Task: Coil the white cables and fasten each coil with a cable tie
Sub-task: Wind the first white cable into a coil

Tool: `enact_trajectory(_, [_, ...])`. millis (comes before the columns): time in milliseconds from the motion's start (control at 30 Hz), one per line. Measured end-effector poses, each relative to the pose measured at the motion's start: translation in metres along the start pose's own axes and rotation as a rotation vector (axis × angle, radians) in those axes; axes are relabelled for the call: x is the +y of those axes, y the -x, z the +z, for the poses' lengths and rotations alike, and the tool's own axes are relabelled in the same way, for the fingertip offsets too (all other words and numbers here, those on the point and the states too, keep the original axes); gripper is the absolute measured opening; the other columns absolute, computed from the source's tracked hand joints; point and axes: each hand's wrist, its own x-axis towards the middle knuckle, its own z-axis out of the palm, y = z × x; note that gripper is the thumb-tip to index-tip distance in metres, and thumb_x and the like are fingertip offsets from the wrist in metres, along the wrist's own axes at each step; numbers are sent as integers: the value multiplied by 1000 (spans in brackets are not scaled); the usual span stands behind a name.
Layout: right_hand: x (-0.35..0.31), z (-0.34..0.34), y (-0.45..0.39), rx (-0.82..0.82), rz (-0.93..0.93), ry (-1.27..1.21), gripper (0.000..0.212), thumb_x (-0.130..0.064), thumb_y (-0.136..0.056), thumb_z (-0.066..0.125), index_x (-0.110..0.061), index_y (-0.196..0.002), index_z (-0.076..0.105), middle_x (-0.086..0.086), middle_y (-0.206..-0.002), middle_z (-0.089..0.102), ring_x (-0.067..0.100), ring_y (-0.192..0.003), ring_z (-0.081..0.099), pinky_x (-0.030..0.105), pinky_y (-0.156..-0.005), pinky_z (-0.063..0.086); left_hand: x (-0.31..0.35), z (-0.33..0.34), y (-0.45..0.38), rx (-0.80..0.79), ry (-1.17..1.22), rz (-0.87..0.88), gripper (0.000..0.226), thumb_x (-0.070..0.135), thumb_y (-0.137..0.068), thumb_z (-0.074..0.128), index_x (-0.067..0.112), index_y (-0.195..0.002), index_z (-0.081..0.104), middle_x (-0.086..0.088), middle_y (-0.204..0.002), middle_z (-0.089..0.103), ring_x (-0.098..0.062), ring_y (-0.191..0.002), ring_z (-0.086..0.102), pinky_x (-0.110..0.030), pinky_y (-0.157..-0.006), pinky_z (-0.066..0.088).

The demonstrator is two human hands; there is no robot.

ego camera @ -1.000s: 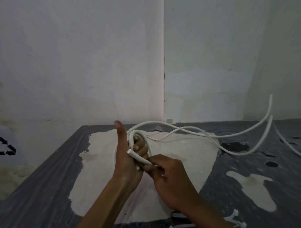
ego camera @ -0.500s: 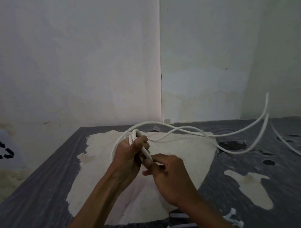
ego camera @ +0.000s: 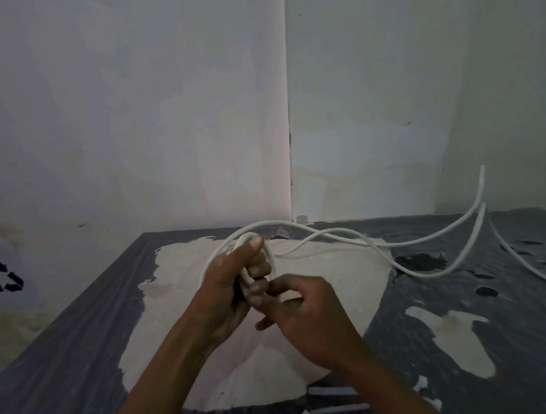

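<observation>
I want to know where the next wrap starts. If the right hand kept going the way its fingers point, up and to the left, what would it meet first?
Probably the left hand's fingers, curled round the small coil of white cable; the right hand is almost touching them, though depth is unclear.

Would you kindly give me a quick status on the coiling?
Left hand grips a small coil of white cable. Right hand at the coil, grip unclear. Most cable loose on table. Cable ties untouched.

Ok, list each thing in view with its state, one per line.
white cable: partly coiled, the rest trailing loose across the table
coil: small loops, no tie on it
left hand: grips the coil
right hand: fingers curled at the coil's lower edge
cable ties: lying loose at the near edge
</observation>
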Motion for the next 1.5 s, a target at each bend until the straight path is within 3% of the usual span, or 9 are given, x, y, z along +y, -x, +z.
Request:
enact_trajectory(167, [14, -20, -7, 187, -132, -16, 51, -60, -73, 67, -27, -111, 62, -6, -99, 64, 9, -80, 63, 21, -66, 52, -4, -16, 1, -283, 535, -269, 41, 21, -84, 71, 11, -103, 36, 2, -62, 44, -8, -56, 53, -15, -45, 43])
enact_trajectory(300, [20, -30, -17, 27, 40, -250, 59, -65, -76, 57, -42, -130, 48, -5, -116, 61, 14, -100, 64, 31, -78, 55, -19, -11, 3, -396, 536, -419, 38, 27, -93, 59, -2, -111, 43, 2, -69, 37, -6, -61, 42, -18, -51, 42])
enact_trajectory(433, [11, -35, -10, -73, -105, -249, 30, -31, -97, 52, -14, -119, 64, -8, -72, 67, 8, -58, 59, 18, -49, 47, -29, -3, 4, -521, 518, -516, 43, 39, -93, 58, 4, -116, 48, 3, -71, 34, -5, -63, 36, -15, -52, 40])
enact_trajectory(567, [15, -37, -11, 21, -235, -97, 35, -33, -98, 48, -9, -111, 70, -3, -93, 72, 11, -87, 69, 18, -73, 52, -26, 1, 2, -562, 577, -640, 47, 45, -87, 63, 4, -110, 54, 3, -67, 33, -5, -58, 34, -15, -47, 34])
enact_trajectory(767, [15, -35, -12, 179, -274, 90, 39, -49, -91, 53, -16, -86, 73, -7, -72, 66, 15, -72, 62, 26, -67, 50, -19, 7, 2, -271, 275, -566, 44, 44, -74, 74, 6, -77, 54, -3, -60, 42, -6, -38, 37, -14, -32, 25])
enact_trajectory(1067, [18, -29, -9, 188, -229, 172, 36, -45, -92, 52, -15, -78, 66, -15, -54, 53, 4, -51, 53, 10, -50, 38, -31, 17, 3, 244, -135, -326, 65, 66, -77, 44, 7, -51, 51, -6, -45, 41, -12, -30, 32, -14, -35, 28])
enact_trajectory(1267, [21, -29, -10, 138, -257, 169, 21, -31, -97, 54, -18, -98, 70, -10, -85, 71, 3, -76, 65, 12, -67, 49, -33, 20, 1, 402, -300, -164, 69, 68, -84, 31, 10, -52, 50, -4, -40, 43, -11, -34, 38, -15, -37, 33])
enact_trajectory(1400, [22, -20, -14, 437, -116, 90, 38, -46, -92, 45, -17, -84, 68, 4, -67, 67, 15, -62, 59, 25, -57, 48, -39, 15, -3, 457, -365, -52, 63, 59, -91, 33, 9, -71, 64, -7, -48, 59, -16, -39, 54, -24, -42, 47])
enact_trajectory(1500, [21, -21, -16, 624, -5, 18, 30, -45, -93, 44, -26, -85, 66, -3, -68, 66, 6, -68, 60, 10, -56, 45, -48, 20, -3, 319, -614, 125, 31, 38, -95, 42, 12, -89, 58, 1, -53, 61, -11, -46, 59, -18, -48, 50])
